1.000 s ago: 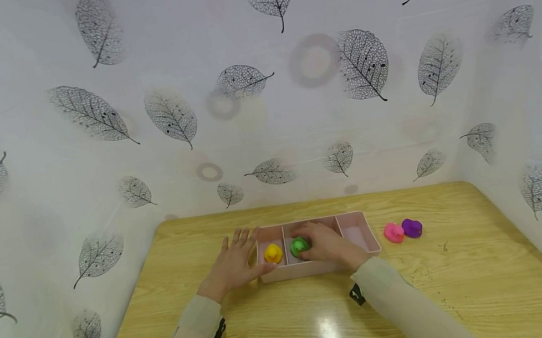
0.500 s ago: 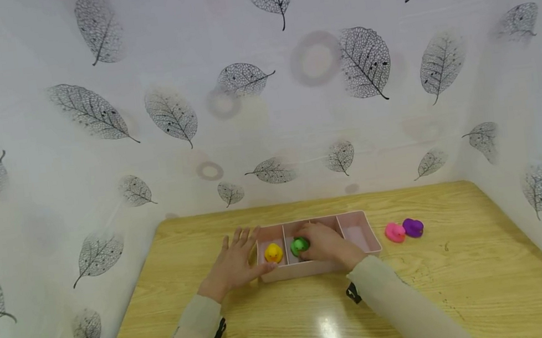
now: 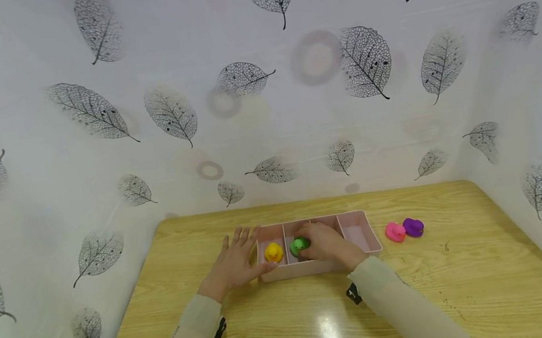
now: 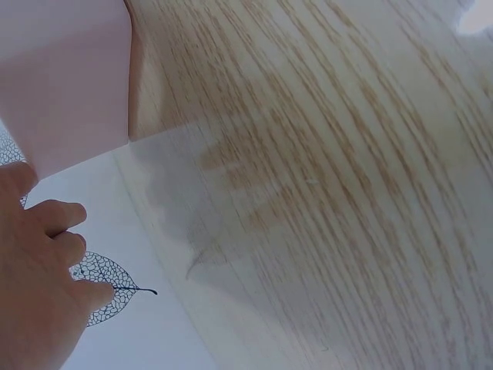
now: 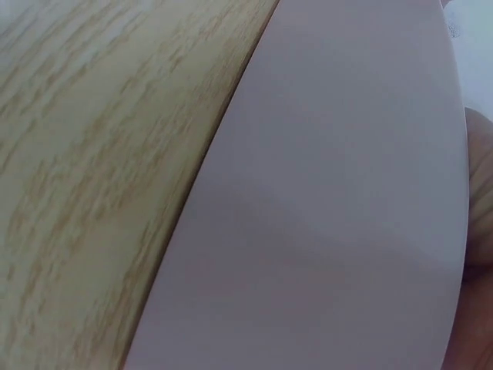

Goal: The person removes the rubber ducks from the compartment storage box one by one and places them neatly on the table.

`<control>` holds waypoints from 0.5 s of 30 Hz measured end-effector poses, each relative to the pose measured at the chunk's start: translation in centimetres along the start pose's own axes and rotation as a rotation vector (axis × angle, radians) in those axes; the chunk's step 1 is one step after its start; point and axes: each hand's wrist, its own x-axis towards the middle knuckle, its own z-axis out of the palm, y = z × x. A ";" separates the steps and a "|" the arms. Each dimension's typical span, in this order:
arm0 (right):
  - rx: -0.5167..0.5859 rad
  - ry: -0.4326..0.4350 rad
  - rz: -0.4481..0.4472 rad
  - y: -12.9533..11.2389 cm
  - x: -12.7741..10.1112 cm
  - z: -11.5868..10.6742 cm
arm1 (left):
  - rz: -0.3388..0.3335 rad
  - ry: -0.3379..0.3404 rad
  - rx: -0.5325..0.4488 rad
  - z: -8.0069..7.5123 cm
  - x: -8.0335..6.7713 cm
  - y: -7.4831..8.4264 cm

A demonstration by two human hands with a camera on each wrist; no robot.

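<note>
A pink divided tray (image 3: pixel 359 220) sits mid-table. A yellow duck (image 3: pixel 273 252) lies in its left compartment. In the middle compartment is a green duck (image 3: pixel 298 245), and my right hand (image 3: pixel 327 244) has its fingers curled round it. My left hand (image 3: pixel 233 262) lies flat on the table with fingers spread, its thumb against the tray's left end. The left wrist view shows the tray's pink corner (image 4: pixel 62 77) and my fingers (image 4: pixel 54 254). The right wrist view is filled by the tray's pink wall (image 5: pixel 331 216).
A pink duck (image 3: pixel 394 232) and a purple duck (image 3: pixel 412 227) stand side by side on the wooden table (image 3: pixel 319 325), right of the tray. The tray's right compartment holds nothing. White leaf-print curtains (image 3: pixel 94 111) close in the table at back and sides.
</note>
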 end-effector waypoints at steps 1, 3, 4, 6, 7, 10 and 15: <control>0.000 0.001 -0.005 0.0 0.0 0.0 | 0.000 0.000 0.001 0.0 0.0 0.0; -0.001 0.002 -0.015 0.1 0.0 0.0 | 0.000 0.000 0.003 0.0 0.0 0.0; -0.001 0.002 -0.018 0.2 0.0 0.0 | 0.000 0.000 0.004 0.1 0.1 -0.1; -0.004 0.002 -0.022 0.2 0.0 0.0 | -0.001 0.000 0.004 0.1 0.1 -0.1; -0.005 0.001 -0.022 0.3 0.0 0.0 | -0.002 -0.001 0.004 0.1 0.1 -0.1; -0.012 0.001 -0.018 0.3 -0.1 -0.1 | -0.001 0.001 0.005 0.2 0.1 -0.1; -0.033 0.017 -0.017 0.3 -0.3 -0.4 | -0.004 0.001 0.004 0.2 0.0 -0.1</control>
